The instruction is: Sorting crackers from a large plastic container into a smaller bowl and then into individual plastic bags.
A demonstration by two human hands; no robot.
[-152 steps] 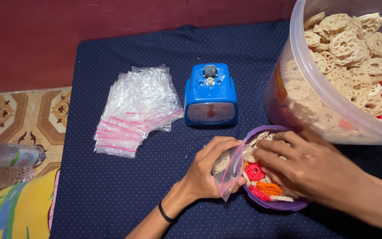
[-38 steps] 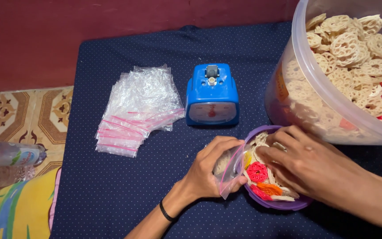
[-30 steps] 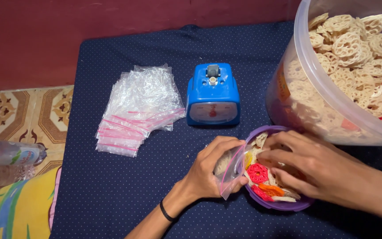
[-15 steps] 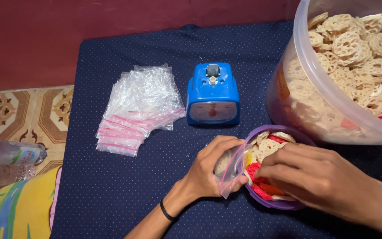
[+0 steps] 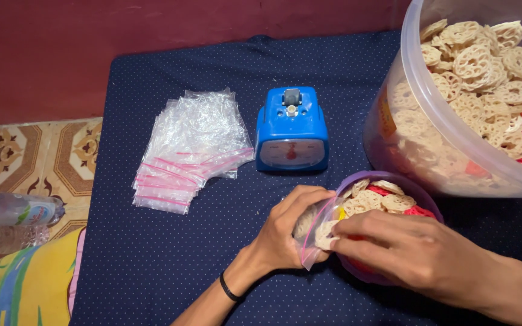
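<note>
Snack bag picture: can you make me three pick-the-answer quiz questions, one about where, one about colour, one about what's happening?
1. Where is the stack of empty bags?
A. left of the scale
B. inside the tub
C. on the bottle

2. What colour is the scale?
A. green
B. blue
C. white

3. The small bag in the left hand is
A. sealed
B. held open
C. lying flat

Answers:
1 A, it lies on the cloth beside the scale.
2 B, its body is blue.
3 B, the right hand pushes snacks into it.
</note>
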